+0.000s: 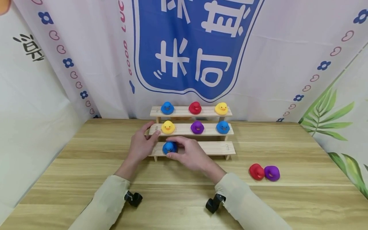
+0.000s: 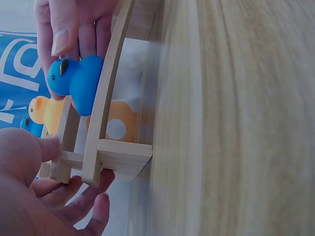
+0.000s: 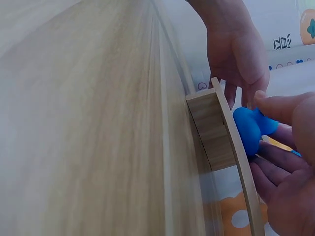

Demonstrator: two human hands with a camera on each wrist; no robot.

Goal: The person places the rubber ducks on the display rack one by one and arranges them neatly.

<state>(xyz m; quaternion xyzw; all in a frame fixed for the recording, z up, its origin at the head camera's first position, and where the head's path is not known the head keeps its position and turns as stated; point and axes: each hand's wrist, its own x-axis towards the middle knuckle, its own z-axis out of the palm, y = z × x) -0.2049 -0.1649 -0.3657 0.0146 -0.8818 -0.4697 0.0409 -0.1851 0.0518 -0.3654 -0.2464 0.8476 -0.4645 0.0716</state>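
On the left part of the bottom tier of a wooden three-tier stand (image 1: pixel 211 148) sits a blue rubber duck (image 1: pixel 169 147). My right hand (image 1: pixel 193 154) holds this duck between thumb and fingers, reaching in from the right. In the right wrist view, the thumb lies by the blue duck (image 3: pixel 251 129) and the fingers pass behind it. My left hand (image 1: pixel 142 143) grips the stand's left end. In the left wrist view, the left thumb is at the end of the middle board (image 2: pixel 64 147), with the other fingers round the ends of the boards.
Above stand a yellow duck (image 1: pixel 168 127), purple duck (image 1: pixel 197 127) and blue duck (image 1: pixel 223 127), with several more on the top tier (image 1: pixel 181 111). A red duck (image 1: pixel 256 172) and a purple duck (image 1: pixel 272 173) lie on the table (image 1: pixel 184 198). A printed curtain (image 1: pixel 273 64) hangs behind.
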